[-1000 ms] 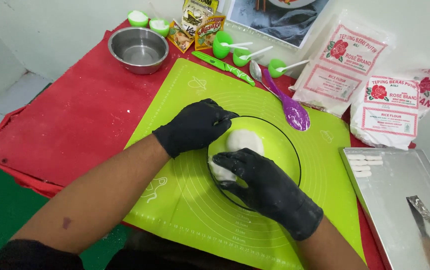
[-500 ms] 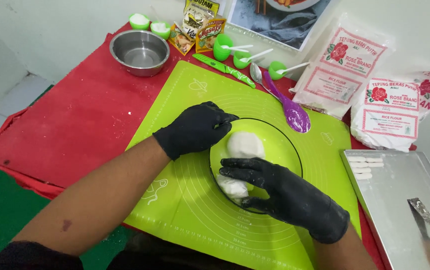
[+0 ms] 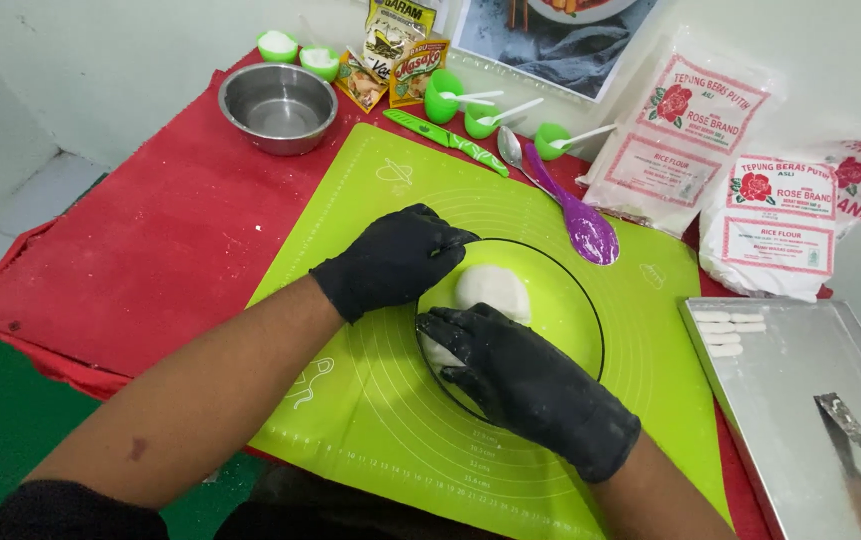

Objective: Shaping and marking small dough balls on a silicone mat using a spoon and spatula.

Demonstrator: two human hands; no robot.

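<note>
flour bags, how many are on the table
2 in view, both white with red print: one flour bag at the back right beyond the purple spoon, the other flour bag right of it, above the metal tray.

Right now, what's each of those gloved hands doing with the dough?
Left hand: curled, fingertips against the upper white dough lump.
Right hand: closed on a smaller dough piece.

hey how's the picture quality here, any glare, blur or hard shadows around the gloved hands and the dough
Head view: even, soft light, no hard shadows; left hand, right hand and white dough are sharp; mild glare on the steel bowl and metal tray; straight edges bow slightly near the frame's borders.
</note>
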